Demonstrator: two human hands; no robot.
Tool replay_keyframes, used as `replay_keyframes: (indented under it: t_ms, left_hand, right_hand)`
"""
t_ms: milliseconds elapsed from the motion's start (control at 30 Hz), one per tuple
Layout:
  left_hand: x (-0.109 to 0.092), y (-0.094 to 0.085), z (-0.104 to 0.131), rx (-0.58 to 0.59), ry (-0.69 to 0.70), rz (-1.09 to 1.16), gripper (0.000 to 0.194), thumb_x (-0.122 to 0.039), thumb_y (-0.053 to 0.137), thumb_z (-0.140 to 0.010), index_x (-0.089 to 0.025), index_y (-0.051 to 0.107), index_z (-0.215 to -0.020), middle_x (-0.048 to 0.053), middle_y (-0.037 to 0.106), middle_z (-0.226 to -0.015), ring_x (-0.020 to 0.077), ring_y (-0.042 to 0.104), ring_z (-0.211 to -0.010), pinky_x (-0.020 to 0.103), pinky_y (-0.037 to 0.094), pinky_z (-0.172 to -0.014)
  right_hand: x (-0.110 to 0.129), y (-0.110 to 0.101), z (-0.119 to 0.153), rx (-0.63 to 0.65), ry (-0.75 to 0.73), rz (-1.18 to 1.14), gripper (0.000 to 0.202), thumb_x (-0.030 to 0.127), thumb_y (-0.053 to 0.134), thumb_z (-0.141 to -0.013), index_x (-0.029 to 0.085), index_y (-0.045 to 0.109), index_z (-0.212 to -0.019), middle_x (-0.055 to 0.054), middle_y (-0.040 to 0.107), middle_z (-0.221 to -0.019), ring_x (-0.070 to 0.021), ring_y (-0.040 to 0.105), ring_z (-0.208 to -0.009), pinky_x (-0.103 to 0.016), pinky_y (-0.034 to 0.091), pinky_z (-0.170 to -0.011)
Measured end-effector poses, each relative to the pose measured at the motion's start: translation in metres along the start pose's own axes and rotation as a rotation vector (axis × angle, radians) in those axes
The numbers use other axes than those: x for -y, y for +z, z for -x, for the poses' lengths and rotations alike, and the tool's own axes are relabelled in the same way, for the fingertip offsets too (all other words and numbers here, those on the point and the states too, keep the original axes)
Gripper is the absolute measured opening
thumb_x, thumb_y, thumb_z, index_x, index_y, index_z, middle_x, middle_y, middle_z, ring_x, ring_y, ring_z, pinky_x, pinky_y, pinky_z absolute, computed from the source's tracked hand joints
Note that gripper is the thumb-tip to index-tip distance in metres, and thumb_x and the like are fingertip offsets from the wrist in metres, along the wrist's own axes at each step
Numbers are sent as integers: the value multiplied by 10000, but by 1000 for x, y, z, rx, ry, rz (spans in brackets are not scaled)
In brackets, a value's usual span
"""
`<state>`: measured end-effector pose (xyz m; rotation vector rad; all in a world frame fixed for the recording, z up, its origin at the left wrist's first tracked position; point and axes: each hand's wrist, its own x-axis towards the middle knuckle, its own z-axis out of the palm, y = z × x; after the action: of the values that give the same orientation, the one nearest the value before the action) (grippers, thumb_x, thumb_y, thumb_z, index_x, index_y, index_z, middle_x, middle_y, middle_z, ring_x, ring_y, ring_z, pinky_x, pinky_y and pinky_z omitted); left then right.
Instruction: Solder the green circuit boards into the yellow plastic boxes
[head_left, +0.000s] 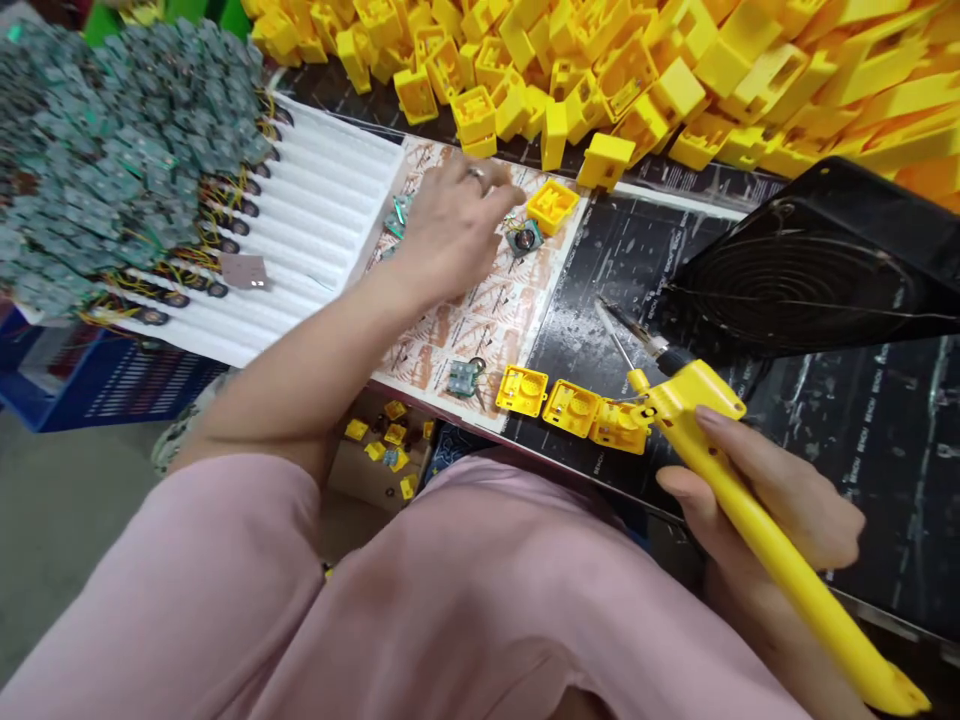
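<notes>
My right hand [780, 490] grips a yellow soldering iron [757, 520] with a dark collar and a thin metal feed tube beside its tip. The tip points up and left over the black worktop. My left hand [457, 220] reaches across the patterned sheet [480, 315], palm down, fingers apart and partly bent; what lies under the palm is hidden. Just right of its fingers are a small yellow housing [553, 206] and a circuit board with a round black part [523, 238]. Another small board [465, 376] lies at the sheet's near edge.
Three yellow housings [571, 408] line the near edge. Many yellow cases [517, 60] are heaped at the back. Wired grey-green boards [135, 150] cover much of a ridged white foam tray [322, 190] on the left. A black fan [810, 260] stands at right.
</notes>
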<state>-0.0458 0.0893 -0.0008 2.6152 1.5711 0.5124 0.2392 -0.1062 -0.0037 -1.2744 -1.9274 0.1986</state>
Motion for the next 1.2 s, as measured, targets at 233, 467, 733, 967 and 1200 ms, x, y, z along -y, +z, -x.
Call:
replay_keyframes:
  t_ms: [233,467,733,967,1200]
  left_hand:
    - [2,-23,-42,90,-179,367,69,-280,704,-798,-232,661,-773,2,665,-734,206,614,-879,428,472,-902]
    - [-52,-29,-5,321,-480,1149,140,-124,640,-887,-148,578,-764,-44,608,-616,67,601,-555,244,516,-640]
    - [-74,-9,20,414,-474,1453,145,-80,635,-899,-134,588,-772,-48,627,-628,75,664,-605,219,549,-703]
    - [-67,5,21,513,-561,1744,195,-215,427,-1026,-173,556,-886,29,729,-927,133,724,-851,349,590,-853]
    - [-65,11,28,485,-235,1440,398,-249,634,-902,-196,532,-1283,64,754,-994,145,719,-804,306,568,-742]
  right_hand:
    - [-14,2,-6,196,-176,-52,508,149,671,-926,270,564,-1408,42,718,-726,-122,659,-541,-238,543,-545]
    - [-2,28,-30,6,-53,-145,465,179,851,-761,230,606,-1153,-112,733,-1240,-238,734,-1097,-312,604,-974]
    - [7,54,-53,-95,69,-117,325,260,764,-860,288,567,-1117,38,743,-972,-147,756,-804,-263,633,-727]
    - [13,42,-68,-90,18,23,239,279,668,-932,292,553,-1141,4,746,-997,-156,753,-808,-305,642,-757]
    - [6,41,-89,-69,80,67,233,347,657,-942,302,557,-1147,-12,751,-998,-187,756,-851,-350,646,-788]
